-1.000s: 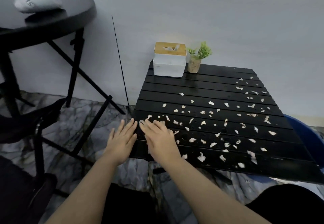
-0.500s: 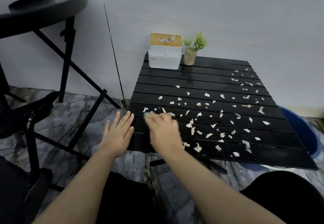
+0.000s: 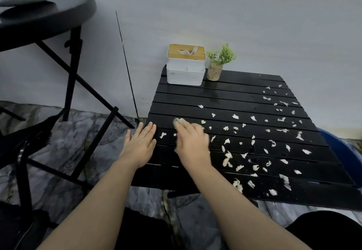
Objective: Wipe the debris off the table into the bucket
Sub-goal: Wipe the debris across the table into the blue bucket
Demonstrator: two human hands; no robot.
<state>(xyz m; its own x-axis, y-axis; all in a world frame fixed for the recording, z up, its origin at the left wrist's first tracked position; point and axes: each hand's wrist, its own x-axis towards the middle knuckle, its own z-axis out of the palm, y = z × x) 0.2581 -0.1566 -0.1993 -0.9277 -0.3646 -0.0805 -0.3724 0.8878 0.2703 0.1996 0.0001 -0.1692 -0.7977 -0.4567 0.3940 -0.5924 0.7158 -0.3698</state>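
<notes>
A black slatted table (image 3: 225,97) is strewn with several small white scraps of debris (image 3: 227,159), mostly across its middle and right side. My right hand (image 3: 191,142) lies flat on the table's left part, fingers together and pointing away, with a scrap at its fingertips. At the table's left edge rests my left hand (image 3: 140,142), flat, fingers spread, holding nothing. A blue bucket (image 3: 340,152) shows partly beyond the table's right edge, on the floor.
A white tissue box (image 3: 186,64) with a wooden lid and a small potted plant (image 3: 216,63) stand at the table's far left corner. A round black table (image 3: 49,14) stands left, a dark chair (image 3: 23,142) below it. The floor is grey marble.
My right hand has swept rightward and slightly forward over the table, pushing scraps together toward the right. My left hand has stayed at the left edge. The view has shifted a little.
</notes>
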